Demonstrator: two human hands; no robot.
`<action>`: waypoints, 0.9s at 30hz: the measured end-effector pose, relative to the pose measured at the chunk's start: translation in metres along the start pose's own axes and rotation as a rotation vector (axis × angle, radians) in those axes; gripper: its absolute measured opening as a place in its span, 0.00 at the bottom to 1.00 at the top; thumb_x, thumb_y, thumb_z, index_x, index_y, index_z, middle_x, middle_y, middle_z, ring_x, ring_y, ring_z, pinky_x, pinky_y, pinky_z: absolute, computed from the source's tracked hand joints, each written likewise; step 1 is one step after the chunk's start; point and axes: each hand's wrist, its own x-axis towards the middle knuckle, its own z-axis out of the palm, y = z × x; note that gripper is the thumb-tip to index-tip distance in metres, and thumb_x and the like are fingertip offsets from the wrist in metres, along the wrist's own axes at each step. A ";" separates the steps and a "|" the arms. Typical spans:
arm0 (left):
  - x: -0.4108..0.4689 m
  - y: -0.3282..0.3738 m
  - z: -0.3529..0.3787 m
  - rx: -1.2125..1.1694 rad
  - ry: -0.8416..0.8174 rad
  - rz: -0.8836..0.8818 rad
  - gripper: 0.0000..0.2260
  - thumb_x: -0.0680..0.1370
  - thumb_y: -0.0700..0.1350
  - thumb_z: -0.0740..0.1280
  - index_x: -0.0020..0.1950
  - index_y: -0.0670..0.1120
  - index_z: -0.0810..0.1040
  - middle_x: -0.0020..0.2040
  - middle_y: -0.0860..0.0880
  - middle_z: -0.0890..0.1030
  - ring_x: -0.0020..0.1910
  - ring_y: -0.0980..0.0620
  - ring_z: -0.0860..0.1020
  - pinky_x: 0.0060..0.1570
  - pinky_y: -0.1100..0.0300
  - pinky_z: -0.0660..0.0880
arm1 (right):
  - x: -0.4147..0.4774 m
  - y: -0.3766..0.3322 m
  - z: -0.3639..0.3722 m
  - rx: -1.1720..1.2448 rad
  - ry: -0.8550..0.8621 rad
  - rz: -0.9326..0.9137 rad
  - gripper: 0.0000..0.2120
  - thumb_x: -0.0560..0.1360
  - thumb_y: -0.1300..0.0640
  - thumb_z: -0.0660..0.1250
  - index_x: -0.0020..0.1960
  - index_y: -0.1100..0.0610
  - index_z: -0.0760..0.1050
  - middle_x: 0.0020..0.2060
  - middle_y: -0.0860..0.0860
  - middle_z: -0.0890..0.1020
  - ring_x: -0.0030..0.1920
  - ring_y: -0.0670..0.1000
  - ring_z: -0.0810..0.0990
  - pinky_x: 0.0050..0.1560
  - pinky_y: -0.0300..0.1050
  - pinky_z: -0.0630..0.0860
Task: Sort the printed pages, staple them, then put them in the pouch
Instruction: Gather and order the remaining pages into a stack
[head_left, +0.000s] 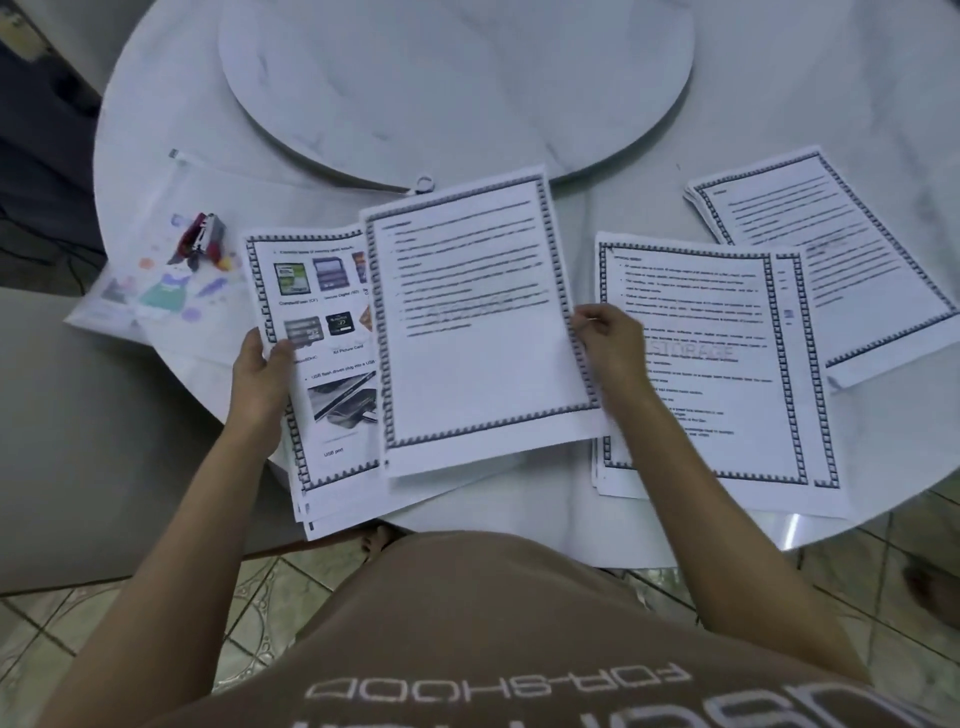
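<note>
The right hand (610, 338) pinched the right edge of a single text page (478, 312), thumb and fingertips closed on the paper, and held it slightly tilted above the near part of the table (623, 208). The left hand (262, 364) gripped the left edge of a stack of pages (332, 395), with the thumb laid across the printed border. The top sheet of that stack showed photographs of memory cards and a USB port, and the text page overlapped its right side. The stack's lower corner seemed to reach past the table rim toward the person's brown shirt (493, 623). Just beside the right hand a second pile (727, 322) lay flat, bordered like the rest and bearing a faint "STORAGE" watermark, with the right forearm crossing its lower left corner. Farther right and back a third pile (841, 270) lay at an angle, its near corner tucked against the second. On the other side, left of the stack, the clear pouch (156, 291) with coloured cartoon prints lay flat at the table's edge, its zip line running toward a ring pull near the text page's top. A small pink-and-dark stapler (202, 236) sat at the pouch; I could not tell whether on it or inside. Behind everything a round white turntable (457, 83) occupied the table's middle.
</note>
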 end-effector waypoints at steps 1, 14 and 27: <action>-0.001 0.000 0.001 0.007 -0.007 -0.004 0.08 0.82 0.41 0.54 0.59 0.47 0.68 0.48 0.56 0.76 0.44 0.61 0.76 0.34 0.73 0.74 | -0.006 0.002 0.008 -0.012 -0.028 -0.006 0.08 0.76 0.63 0.64 0.53 0.61 0.78 0.45 0.51 0.79 0.47 0.48 0.77 0.50 0.33 0.74; -0.008 -0.002 0.005 0.102 -0.062 0.060 0.14 0.81 0.41 0.58 0.67 0.40 0.67 0.59 0.48 0.74 0.56 0.48 0.74 0.56 0.55 0.71 | -0.036 0.004 0.044 -0.073 -0.228 0.001 0.06 0.75 0.61 0.66 0.52 0.59 0.78 0.41 0.49 0.80 0.41 0.46 0.78 0.41 0.27 0.72; -0.004 0.013 -0.036 0.128 0.153 0.121 0.16 0.80 0.38 0.57 0.68 0.41 0.67 0.61 0.47 0.74 0.56 0.51 0.74 0.54 0.59 0.70 | -0.021 -0.010 0.031 0.032 -0.205 0.019 0.06 0.75 0.65 0.64 0.43 0.57 0.76 0.34 0.51 0.79 0.26 0.41 0.76 0.26 0.34 0.72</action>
